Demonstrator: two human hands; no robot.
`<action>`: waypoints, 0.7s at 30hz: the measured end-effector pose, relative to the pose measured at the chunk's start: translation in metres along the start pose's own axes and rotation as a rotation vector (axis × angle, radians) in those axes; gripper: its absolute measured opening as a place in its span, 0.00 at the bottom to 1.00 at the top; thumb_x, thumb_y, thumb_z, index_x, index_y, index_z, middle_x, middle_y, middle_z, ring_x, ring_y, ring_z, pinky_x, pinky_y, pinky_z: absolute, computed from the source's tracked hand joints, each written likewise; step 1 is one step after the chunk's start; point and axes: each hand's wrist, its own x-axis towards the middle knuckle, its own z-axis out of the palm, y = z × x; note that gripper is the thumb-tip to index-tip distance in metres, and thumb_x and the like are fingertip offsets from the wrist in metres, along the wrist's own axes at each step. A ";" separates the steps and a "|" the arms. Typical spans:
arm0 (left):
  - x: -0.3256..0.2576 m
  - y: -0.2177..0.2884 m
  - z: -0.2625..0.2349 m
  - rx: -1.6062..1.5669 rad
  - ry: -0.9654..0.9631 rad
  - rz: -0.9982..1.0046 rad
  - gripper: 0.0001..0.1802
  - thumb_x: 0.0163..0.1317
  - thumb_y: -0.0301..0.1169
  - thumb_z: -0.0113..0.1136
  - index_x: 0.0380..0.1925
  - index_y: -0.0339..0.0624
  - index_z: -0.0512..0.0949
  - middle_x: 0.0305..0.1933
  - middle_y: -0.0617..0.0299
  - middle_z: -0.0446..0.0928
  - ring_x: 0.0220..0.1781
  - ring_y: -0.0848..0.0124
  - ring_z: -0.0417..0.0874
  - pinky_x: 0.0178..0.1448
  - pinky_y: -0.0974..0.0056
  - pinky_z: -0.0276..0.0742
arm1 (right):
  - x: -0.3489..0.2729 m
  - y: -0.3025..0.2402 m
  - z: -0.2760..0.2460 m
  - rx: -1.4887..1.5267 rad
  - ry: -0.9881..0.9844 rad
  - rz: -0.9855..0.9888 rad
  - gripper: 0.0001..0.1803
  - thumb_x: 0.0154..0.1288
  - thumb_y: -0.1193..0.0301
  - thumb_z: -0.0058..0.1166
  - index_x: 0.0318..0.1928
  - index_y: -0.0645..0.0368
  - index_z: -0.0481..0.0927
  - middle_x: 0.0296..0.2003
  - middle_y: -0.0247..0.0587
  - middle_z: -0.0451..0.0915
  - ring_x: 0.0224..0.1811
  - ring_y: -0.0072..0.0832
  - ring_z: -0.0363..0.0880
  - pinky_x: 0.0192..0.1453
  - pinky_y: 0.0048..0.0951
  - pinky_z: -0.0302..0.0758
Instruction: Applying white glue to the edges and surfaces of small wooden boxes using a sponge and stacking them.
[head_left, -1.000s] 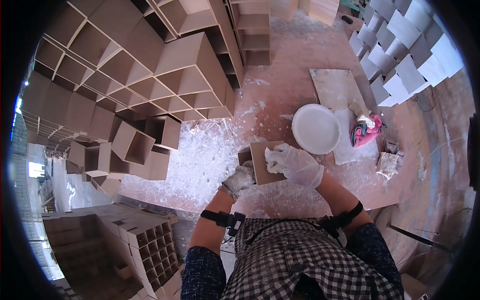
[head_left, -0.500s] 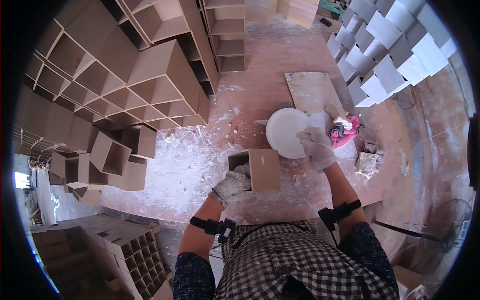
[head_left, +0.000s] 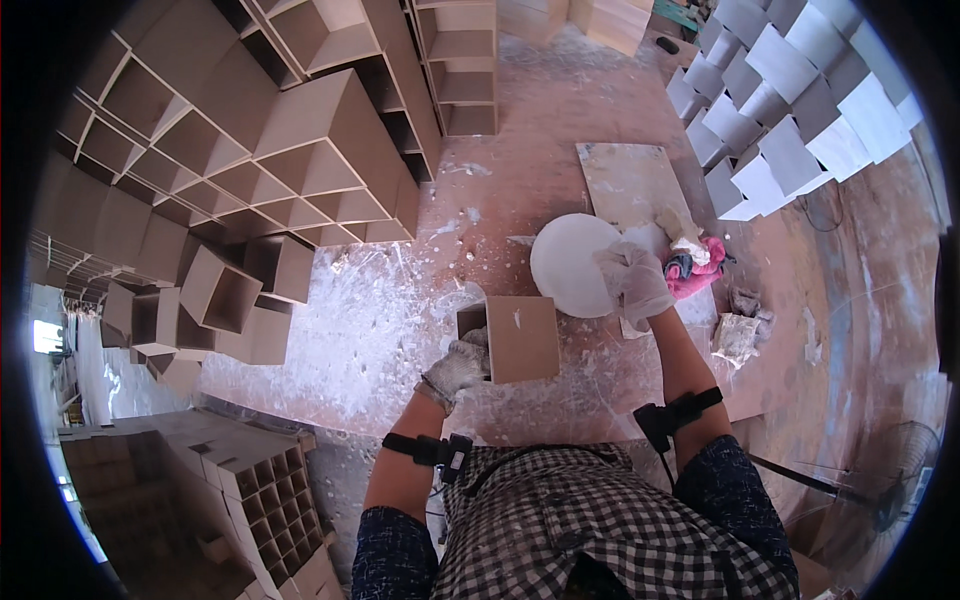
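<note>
Head view: the open brown box [head_left: 520, 338] sits on the paint-splashed floor [head_left: 380, 320] just in front of the person, its open end facing left. The gloved left hand [head_left: 458, 366] grips the box's near left edge, fingers curled around it. The gloved right hand [head_left: 634, 280] has moved on from half a second ago and now lies over the right edge of the white bucket [head_left: 575, 264], fingers bent; whether it grips anything, I cannot tell. Just right of it lie a pink rag [head_left: 697, 270] and a flat board [head_left: 628, 180]. Stacked brown shelves [head_left: 300, 150] fill the left side, white ones [head_left: 790, 90] the far right corner.
</note>
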 end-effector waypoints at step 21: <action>-0.006 0.018 0.009 -0.269 0.198 -0.025 0.17 0.55 0.35 0.53 0.45 0.47 0.79 0.49 0.56 0.78 0.50 0.61 0.78 0.47 0.53 0.73 | -0.029 0.032 -0.003 -1.120 0.030 -0.455 0.15 0.56 0.65 0.55 0.45 0.55 0.79 0.38 0.45 0.79 0.39 0.39 0.79 0.43 0.39 0.74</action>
